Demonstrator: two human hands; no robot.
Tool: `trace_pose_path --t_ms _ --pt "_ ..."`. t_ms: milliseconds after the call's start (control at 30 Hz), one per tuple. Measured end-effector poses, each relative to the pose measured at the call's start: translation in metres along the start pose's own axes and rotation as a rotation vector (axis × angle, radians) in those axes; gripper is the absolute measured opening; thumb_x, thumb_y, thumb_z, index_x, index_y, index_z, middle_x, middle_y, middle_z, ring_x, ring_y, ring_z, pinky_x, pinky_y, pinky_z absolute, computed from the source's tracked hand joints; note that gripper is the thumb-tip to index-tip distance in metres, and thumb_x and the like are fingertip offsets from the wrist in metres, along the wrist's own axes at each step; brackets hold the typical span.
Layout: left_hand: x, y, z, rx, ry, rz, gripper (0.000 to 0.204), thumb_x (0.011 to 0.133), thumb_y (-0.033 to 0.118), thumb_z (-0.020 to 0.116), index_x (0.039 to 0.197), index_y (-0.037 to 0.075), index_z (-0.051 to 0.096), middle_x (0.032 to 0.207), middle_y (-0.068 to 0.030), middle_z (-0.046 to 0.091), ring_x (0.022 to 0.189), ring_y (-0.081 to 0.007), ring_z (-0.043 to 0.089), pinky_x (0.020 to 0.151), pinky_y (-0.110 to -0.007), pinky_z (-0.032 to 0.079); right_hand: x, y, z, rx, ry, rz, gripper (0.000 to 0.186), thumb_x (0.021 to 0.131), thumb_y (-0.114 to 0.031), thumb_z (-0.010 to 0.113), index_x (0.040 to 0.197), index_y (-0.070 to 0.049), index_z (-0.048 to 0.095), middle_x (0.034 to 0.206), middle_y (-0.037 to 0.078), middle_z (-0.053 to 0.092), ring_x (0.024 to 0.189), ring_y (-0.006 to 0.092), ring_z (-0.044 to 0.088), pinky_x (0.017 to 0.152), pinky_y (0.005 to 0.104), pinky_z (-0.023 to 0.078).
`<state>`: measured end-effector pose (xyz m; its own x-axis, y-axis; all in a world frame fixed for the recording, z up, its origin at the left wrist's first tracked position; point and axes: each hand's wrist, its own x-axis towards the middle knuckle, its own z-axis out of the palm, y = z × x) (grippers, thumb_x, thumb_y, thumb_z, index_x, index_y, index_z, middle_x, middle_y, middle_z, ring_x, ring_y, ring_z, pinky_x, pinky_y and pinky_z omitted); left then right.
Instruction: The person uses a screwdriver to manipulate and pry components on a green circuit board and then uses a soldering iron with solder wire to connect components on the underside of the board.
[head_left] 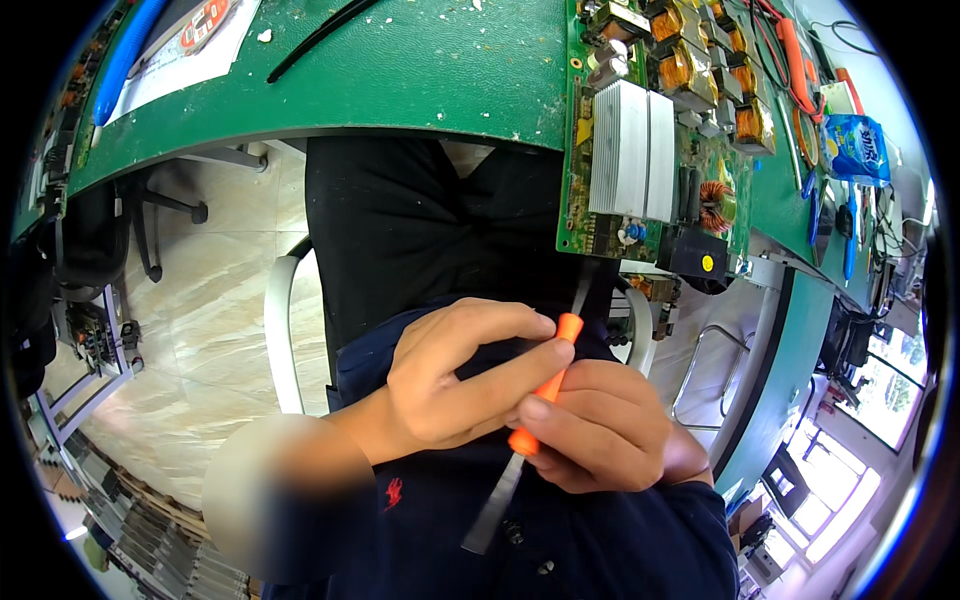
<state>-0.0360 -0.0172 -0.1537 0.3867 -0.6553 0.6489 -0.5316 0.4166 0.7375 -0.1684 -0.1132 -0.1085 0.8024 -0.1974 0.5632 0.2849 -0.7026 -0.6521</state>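
Centrally, an orange-handled scraper [551, 388] slants across the front of the person's navy shirt [620, 540], above the lap and clear of the workbench. Its flat metal blade [494, 508] points down toward the shirt, while a narrower metal end [581, 290] juts from the handle's top toward the bench. Both hands grasp the handle: the left hand [455, 372] pinches its upper part between thumb and fingers, and the right hand [605, 425] grips the lower part, thumb laid along it.

Just beyond the narrow end, a green circuit board [574, 215] overhangs the near edge of the green workbench [440, 85]. It carries a silver finned heatsink [632, 150], a copper-wound toroidal coil [716, 204] and several transformers wrapped in amber tape [685, 72]. Leftward on the bench lie a thin black strip [318, 42] and, farther out, a blue-handled tool [125, 62] by a white paper sheet [215, 58]. To the board's right sits a blue packet [856, 150]. Below the bench are black trousers [380, 220], between pale chair armrests [283, 335].
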Motion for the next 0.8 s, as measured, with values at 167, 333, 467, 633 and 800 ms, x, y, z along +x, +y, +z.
trace_pose_path --t_ms 167,333,467,633,800 --pt "0.0 0.0 -0.012 -0.02 -0.056 0.01 0.027 0.081 0.007 0.067 0.106 -0.001 0.06 0.096 -0.021 0.06 0.077 -0.029 0.067 0.062 -0.032 0.058 0.019 0.0 0.011 -0.015 0.063 -0.07 0.03 0.072 0.001 0.067 0.101 0.004 0.067 0.075 0.009 0.064 0.063 0.0182 0.063 0.058 0.0265 0.053" --pt "-0.001 0.008 -0.013 0.023 0.013 0.009 0.022 0.085 0.0 0.063 0.104 0.001 0.05 0.099 -0.0235 0.057 0.079 -0.0328 0.068 0.066 -0.035 0.062 0.024 0.001 0.02 0.063 0.054 -0.126 0.034 0.073 0.001 0.066 0.107 0.003 0.064 0.081 0.009 0.064 0.069 0.0168 0.063 0.06 0.0259 0.052" --pt "-0.002 -0.003 -0.022 -0.087 0.018 -0.031 0.033 0.076 -0.007 0.072 0.102 -0.002 0.053 0.101 -0.0259 0.064 0.085 -0.0335 0.07 0.071 -0.034 0.061 0.024 0.011 0.019 0.082 0.083 -0.153 0.032 0.073 -0.004 0.069 0.104 0.003 0.066 0.075 0.008 0.063 0.062 0.0165 0.061 0.052 0.025 0.048" --pt "0.012 -0.012 -0.028 -0.024 -0.017 -0.037 0.032 0.089 0.005 0.062 0.109 0.002 0.038 0.104 -0.028 0.058 0.081 -0.0356 0.068 0.073 -0.041 0.061 0.003 0.019 -0.022 -0.083 0.149 0.032 0.027 0.073 -0.006 0.073 0.098 0.002 0.066 0.073 0.007 0.064 0.055 0.0195 0.059 0.049 0.0293 0.047" --pt "0.02 -0.028 -0.014 -0.133 0.148 -0.061 0.027 0.077 -0.005 0.067 0.099 -0.001 0.052 0.095 -0.0225 0.068 0.081 -0.0273 0.069 0.069 -0.031 0.057 -0.018 0.033 -0.05 -0.376 0.296 0.14 0.03 0.089 -0.015 0.062 0.111 0.005 0.058 0.085 0.013 0.065 0.076 0.0249 0.059 0.067 0.0327 0.049"
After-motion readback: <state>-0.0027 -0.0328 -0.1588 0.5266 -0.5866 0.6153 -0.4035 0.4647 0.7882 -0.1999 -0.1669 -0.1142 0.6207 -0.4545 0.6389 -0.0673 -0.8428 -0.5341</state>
